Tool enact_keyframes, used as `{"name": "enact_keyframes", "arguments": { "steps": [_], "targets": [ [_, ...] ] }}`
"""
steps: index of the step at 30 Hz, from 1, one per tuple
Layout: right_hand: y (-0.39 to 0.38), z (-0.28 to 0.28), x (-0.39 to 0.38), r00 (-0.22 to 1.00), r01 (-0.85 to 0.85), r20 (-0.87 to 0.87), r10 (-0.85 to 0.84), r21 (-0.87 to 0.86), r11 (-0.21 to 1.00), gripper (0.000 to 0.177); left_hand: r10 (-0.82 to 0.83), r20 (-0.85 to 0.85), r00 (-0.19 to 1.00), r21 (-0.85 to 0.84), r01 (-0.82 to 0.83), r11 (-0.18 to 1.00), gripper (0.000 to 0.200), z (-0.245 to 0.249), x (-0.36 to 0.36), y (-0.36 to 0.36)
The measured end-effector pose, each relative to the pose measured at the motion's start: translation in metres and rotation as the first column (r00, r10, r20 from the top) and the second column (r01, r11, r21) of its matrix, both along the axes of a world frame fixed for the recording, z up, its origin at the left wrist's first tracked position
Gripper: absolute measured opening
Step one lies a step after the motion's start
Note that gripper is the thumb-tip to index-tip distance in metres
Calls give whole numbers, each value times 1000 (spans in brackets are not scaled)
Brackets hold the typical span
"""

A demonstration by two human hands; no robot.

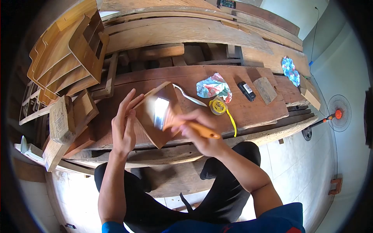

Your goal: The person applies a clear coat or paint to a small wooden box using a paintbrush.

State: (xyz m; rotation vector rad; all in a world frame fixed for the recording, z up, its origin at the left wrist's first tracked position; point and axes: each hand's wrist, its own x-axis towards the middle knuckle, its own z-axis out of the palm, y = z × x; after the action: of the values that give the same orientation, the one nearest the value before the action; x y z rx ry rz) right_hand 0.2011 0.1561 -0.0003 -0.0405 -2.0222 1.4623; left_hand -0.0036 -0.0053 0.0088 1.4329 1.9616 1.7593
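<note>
While your right hand (201, 141) pinches the orange-handled brush (159, 112) over the wooden box (146, 119), apparently for fine control, your left hand (124, 126), fingers extended and loosely parted, stands at the box's left edge, probably steadying it on the table (256, 113).

Rises at right as a pale wall (351, 62); spreads below as a white tiled floor (287, 159), glaring at lower left; includes 1 orange-centred fan (338, 113) at right.
</note>
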Motion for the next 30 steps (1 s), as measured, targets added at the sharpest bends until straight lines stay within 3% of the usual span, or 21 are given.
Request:
{"name": "enact_keyframes", "arguments": {
  "steps": [1, 5, 6, 8, 11, 14, 15, 19, 22, 23, 24, 27, 30],
  "targets": [
    [1, 1, 0, 997, 57, -46, -62, -113, 992, 27, -6, -3, 1000, 17, 6, 1000, 48, -1, 1, -1],
    [-4, -9, -4, 984, -177, 18, 177, 5, 984, 27, -29, -27, 999, 55, 31, 998, 50, -6, -2, 1],
    [-5, -7, 0, 979, -185, 108, 173, 117, 976, 26, -33, -32, 999, 52, 35, 998, 51, -7, -3, 1],
    [1, -5, 3, 982, -179, 73, 172, 93, 979, 27, -42, 0, 999, 60, 42, 997, 51, -5, 0, 1],
    [3, -5, -1, 998, 36, -46, -40, -84, 996, 29, -36, 7, 999, 53, 35, 998, 50, -2, 3, -1],
    [-3, -12, -9, 992, -106, -66, 104, -33, 994, 32, -37, 3, 999, 35, 37, 999, 51, -2, 1, -1],
    [-7, -12, -4, 993, -106, 48, 103, 62, 992, 33, -40, 32, 999, 18, 40, 999, 51, -4, -2, -2],
    [7, -8, 1, 991, -137, 25, 134, 153, 979, 31, -38, 50, 998, -5, 38, 999, 52, -2, 1, -2],
    [4, -11, -5, 994, 55, -95, -58, -36, 998, 28, -38, 17, 999, -6, 38, 999, 52, -1, 2, -3],
    [5, -9, -2, 997, -73, -32, 71, -55, 996, 26, -44, 1, 999, 2, 44, 999, 52, -1, 2, -2],
    [-2, -13, -8, 993, -91, -71, 90, -10, 996, 25, -45, 11, 999, 7, 45, 999, 52, -2, 1, -1],
    [-3, -8, 0, 984, -165, 100, 148, 197, 966, 25, -41, 22, 999, -6, 41, 999, 53, -4, -2, -2],
    [4, -7, -1, 998, -61, -31, 61, -7, 998, 27, -26, 6, 1000, -30, 26, 999, 53, 0, 0, -3]
  ]
}}
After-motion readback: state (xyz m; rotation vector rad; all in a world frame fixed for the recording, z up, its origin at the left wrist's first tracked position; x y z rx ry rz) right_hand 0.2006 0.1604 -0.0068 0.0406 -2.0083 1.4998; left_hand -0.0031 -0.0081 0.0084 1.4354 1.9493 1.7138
